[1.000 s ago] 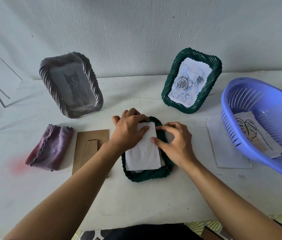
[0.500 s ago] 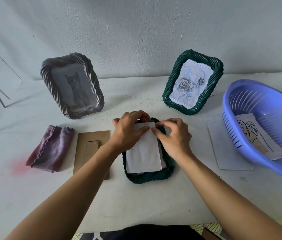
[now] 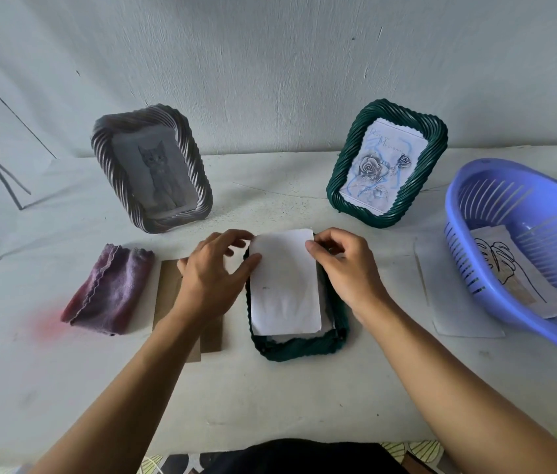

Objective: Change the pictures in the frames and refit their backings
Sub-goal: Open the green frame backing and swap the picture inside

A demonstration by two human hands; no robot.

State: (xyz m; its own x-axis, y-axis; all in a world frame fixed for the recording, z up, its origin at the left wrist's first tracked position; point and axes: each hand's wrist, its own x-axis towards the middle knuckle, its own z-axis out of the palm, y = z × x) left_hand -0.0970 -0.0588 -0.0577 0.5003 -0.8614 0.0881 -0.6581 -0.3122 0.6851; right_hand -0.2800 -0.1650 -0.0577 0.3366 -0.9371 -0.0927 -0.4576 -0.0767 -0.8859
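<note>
A dark green woven frame [image 3: 299, 347] lies face down at the table's middle. On its back lies a white picture sheet [image 3: 283, 285], blank side up, with its far end raised over the frame's far rim. My left hand [image 3: 215, 271] pinches the sheet's far left corner between thumb and fingers. Opposite it, my right hand [image 3: 345, 265] pinches the far right edge. The brown cardboard backing [image 3: 167, 292] lies flat to the left, partly under my left wrist.
A grey woven frame with a cat picture [image 3: 152, 172] and a green frame with a rose picture [image 3: 388, 162] stand at the back. A folded purple cloth [image 3: 109, 289] lies left. Right are a white sheet [image 3: 458, 302] and a purple basket [image 3: 523, 206] holding a leaf drawing [image 3: 509, 268].
My hands moved from pressing on the sheet to its far corners. The sheet's far end has come up over the frame's rim.
</note>
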